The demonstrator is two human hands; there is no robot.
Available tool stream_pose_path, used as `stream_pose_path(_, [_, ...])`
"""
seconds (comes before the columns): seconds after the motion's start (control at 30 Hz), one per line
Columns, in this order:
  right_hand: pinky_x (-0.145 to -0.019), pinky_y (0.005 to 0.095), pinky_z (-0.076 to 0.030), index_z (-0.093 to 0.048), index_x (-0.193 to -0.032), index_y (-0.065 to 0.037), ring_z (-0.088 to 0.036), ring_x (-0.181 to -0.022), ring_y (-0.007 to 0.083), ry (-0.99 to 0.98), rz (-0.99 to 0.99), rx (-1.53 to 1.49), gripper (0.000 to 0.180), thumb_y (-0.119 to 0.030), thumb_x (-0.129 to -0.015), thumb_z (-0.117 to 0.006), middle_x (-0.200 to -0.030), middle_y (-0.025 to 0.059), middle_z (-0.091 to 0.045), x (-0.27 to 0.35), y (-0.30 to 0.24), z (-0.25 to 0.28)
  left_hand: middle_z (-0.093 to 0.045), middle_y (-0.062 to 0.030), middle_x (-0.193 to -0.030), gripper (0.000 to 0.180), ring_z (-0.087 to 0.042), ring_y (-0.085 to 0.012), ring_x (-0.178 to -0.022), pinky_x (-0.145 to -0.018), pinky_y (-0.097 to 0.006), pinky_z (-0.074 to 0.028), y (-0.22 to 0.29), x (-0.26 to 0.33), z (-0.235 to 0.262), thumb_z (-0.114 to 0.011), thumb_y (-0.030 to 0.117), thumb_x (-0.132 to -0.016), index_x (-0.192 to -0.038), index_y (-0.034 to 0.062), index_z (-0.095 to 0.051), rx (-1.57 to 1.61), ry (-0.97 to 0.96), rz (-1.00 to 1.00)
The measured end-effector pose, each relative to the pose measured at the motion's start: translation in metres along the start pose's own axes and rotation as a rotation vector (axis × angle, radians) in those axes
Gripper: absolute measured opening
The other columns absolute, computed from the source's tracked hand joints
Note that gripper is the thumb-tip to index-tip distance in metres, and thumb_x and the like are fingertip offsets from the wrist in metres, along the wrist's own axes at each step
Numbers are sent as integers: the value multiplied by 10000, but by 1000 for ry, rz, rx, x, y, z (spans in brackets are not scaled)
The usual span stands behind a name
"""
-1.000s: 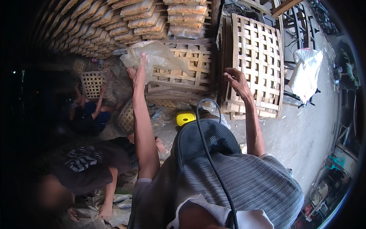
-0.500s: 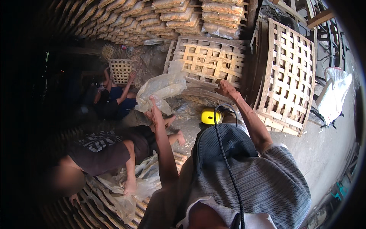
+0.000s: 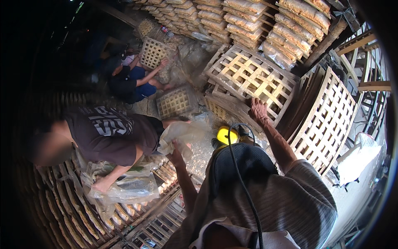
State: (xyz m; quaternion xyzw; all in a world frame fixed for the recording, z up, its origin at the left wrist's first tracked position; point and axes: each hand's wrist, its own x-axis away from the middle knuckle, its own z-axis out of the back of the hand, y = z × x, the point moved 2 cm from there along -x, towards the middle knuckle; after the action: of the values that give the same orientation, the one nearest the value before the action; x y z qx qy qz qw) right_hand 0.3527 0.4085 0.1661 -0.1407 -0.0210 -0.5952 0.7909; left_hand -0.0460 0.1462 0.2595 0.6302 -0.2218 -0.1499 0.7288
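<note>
Left hand: grips one clear plastic bag, held low at centre.
Right hand: spread flat on a leaning bamboo rack.
Racks: several, uncounted.
Other people: two, left.
Open room: bare floor at right.

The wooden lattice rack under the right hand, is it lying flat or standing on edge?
Tilted, neither flat nor upright: the lattice rack leans back against the stacked bags, and the right hand rests on its lower edge.

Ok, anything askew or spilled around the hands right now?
Yes: small pale pieces lie loose on the ground beside the left hand gripping a clear plastic bag. The lattice tray under the right hand sits tilted.
</note>
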Motion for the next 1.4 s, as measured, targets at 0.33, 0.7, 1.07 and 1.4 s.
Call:
stream_pose_path(0.33, [-860,532,-528,-541,-1260,-7,-715,-1004,358,257,144,163,299,-96,-976,-517,-1054,192,-675,-27,-9,191,-551,-139,-1448,807,-572,-271,-1275,-1044,-420,-517,37,-5,-56,-836,336,-907,-1532,47,-415,100,-21,4])
stream_pose_path(0.7, [-789,554,-542,-534,-1232,11,-675,-975,467,453,144,-156,337,48,-897,-549,-1083,298,-655,48,44,318,-735,-193,-1194,471,-698,-342,-1089,-931,-432,-524,74,31,-223,-760,335,-948,-1252,-16,-679,-223,-454,-252])
stream_pose_path(1.07, [-775,512,-502,-591,-1266,-11,-648,-955,483,761,86,-424,252,-46,-1023,-533,-1030,255,-644,133,35,389,-677,-198,-1321,923,-724,-314,-1069,-908,-393,-582,58,128,-377,-728,139,-935,-1646,114,-139,-93,-1308,-191])
stream_pose_path(1.4, [-850,392,-521,-617,-1351,-5,-665,-943,282,897,17,-610,323,-158,-1084,-521,-1072,191,-720,145,29,399,-575,-154,-1431,816,-555,-262,-1302,-1097,-391,-439,88,64,-377,-709,342,-972,-1638,129,-288,-142,-1211,-92])
